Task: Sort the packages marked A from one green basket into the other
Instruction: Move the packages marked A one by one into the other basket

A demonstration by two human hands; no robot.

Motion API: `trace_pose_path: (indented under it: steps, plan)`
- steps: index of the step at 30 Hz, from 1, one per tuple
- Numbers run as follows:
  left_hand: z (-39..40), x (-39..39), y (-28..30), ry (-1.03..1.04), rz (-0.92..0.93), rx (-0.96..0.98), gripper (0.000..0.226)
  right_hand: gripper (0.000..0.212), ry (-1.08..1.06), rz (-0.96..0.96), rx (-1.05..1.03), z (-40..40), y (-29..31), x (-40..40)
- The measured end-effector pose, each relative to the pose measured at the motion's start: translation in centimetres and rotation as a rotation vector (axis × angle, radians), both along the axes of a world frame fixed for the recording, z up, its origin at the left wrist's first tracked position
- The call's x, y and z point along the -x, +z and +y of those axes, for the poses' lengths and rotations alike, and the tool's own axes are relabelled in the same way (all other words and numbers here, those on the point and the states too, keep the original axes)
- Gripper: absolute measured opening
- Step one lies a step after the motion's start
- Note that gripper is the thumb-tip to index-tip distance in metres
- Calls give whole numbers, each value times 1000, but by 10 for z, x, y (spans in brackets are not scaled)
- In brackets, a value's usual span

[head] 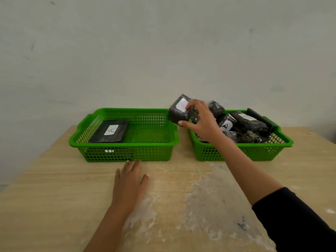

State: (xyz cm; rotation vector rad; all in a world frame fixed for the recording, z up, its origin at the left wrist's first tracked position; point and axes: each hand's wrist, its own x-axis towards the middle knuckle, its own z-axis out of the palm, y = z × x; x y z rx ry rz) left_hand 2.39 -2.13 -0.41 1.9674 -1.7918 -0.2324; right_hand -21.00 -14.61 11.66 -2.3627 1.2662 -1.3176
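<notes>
We take the left green basket [123, 142] as our landmark; it stands on the table [54, 188] with its long side towards us. Inside it, against its left wall, we see one flat black package [109, 131] lying face up, its white label marked A. The rest of that basket's mesh floor shows bare.

Just in front of the left green basket's near wall, our left hand [129, 182] lies palm down on the table, fingers spread and released, the fingertips close to the basket's base; we cannot tell whether they touch it.

Above the gap at the left green basket's right end, our right hand [200, 120] grasps a black wrapped package [179, 111] from above, thumb under its near edge and fingers over its top. The package is lifted and tilted, and its white label is partly covered by the fingers, so we cannot read the letter. The forearm reaches in from the lower right, with a black sleeve [294, 219] pushed up the arm.

To the right of the left green basket, close beside it, stands the right green basket [245, 151]. It holds a heap of black packages [251, 128]; one white label there reads A [225, 126], and another label farther right is too blurred to read.
</notes>
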Motion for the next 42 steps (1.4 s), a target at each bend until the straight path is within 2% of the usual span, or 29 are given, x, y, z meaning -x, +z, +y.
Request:
trace_pose_path:
  steps: [4, 7, 11, 16, 23, 27, 34, 40, 42]
  plan:
    - [0, -7, -5, 40, -65, -31, 57, 44, 203, 48, -145, -15, 1, -70]
    - [0, -5, -7, 38, -81, -33, 56, 47, 155, 216, -207, -40, -10, -115]
    - [-4, -7, -10, 37, -114, -51, 57, 44, 56, 340, -304, -75, -27, -156]
    - [-5, -7, -13, 28, -127, -66, 57, 40, 115, 510, -399, -95, -48, -173]
    - [-2, -8, -11, -40, -149, -118, 58, 40, 128, 402, -381, -93, -48, -159]
    - [2, -8, -12, -82, -159, -135, 58, 31, 109, 303, -429, -91, -47, -162]
    - [1, -7, -14, -84, -156, -106, 58, 26, 130, 313, -468, -91, -48, -165]
    - [0, -8, -14, -91, -119, -93, 58, 31, 208, 205, -570, -90, -51, -158]
    - [1, -7, -12, -87, -110, -86, 57, 33, 191, 210, -529, -87, -49, -156]
